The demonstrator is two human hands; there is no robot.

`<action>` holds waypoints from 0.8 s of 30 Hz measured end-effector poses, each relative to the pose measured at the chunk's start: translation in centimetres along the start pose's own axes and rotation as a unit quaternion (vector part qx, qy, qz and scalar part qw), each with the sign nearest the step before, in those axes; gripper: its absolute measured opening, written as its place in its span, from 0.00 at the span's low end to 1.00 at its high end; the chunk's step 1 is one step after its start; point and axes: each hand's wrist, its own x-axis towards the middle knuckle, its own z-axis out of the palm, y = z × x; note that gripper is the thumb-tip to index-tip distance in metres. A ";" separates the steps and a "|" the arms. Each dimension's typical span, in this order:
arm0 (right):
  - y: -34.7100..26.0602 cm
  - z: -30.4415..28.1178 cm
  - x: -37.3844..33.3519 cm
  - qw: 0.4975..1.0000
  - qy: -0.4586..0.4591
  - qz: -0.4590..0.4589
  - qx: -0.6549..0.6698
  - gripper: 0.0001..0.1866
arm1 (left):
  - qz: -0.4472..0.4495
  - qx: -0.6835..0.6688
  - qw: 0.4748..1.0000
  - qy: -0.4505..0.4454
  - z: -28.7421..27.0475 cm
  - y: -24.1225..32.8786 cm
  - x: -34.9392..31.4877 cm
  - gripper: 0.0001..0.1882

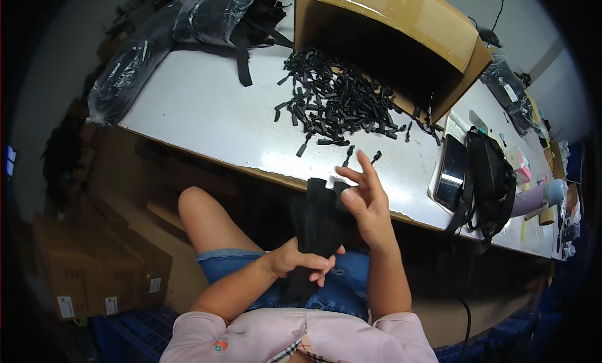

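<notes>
My left hand (306, 261) is closed around the lower middle of a bundle of flat black fabric strips (315, 218), held upright above my lap. The upper ends of the strips fan out near the table's front edge. My right hand (371, 206) is raised at the bundle's right side, its fingers spread and the index finger stretched up. The thumb and a bent finger lie close to the end of one strip; whether they touch it I cannot tell. Beyond them, small black pull-like pieces (345, 102) lie in a loose pile on the white table (207, 93).
An open cardboard box (401, 24) lies behind the pile. Plastic-wrapped black rolls (147, 55) rest at the far left. On the right are a phone (451, 171), a black bag (488, 181) and a purple bottle (533, 198). Cartons (94, 269) stand on the lower left.
</notes>
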 end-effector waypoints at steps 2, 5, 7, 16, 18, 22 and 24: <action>-0.1 -0.1 0.3 0.996 -0.056 0.020 0.060 0.28 | -0.013 -0.014 0.999 -0.028 0.1 -0.5 0.1 0.21; -1.0 -0.1 0.4 0.975 -0.204 0.047 -0.076 0.22 | -0.014 -0.005 0.999 -0.038 0.2 -0.8 0.1 0.19; -0.5 -0.2 0.0 0.926 -0.361 -0.014 -0.108 0.20 | -0.026 -0.001 0.999 -0.028 -0.5 -1.4 0.0 0.17; -0.3 0.8 -0.3 0.945 -0.299 0.026 -0.129 0.27 | -0.043 0.075 0.996 -0.014 1.2 -0.7 -0.3 0.27; -0.3 1.1 -0.6 0.961 -0.270 0.064 -0.017 0.24 | -0.041 0.084 0.996 -0.013 1.3 -0.7 -0.1 0.27; 0.8 1.1 -0.8 0.962 -0.270 -0.001 0.024 0.19 | -0.026 0.071 0.997 0.007 0.8 -1.3 -0.2 0.20; 1.3 0.1 -0.3 0.918 -0.377 -0.093 -0.078 0.18 | -0.025 0.056 0.998 0.015 0.6 -1.6 -0.3 0.16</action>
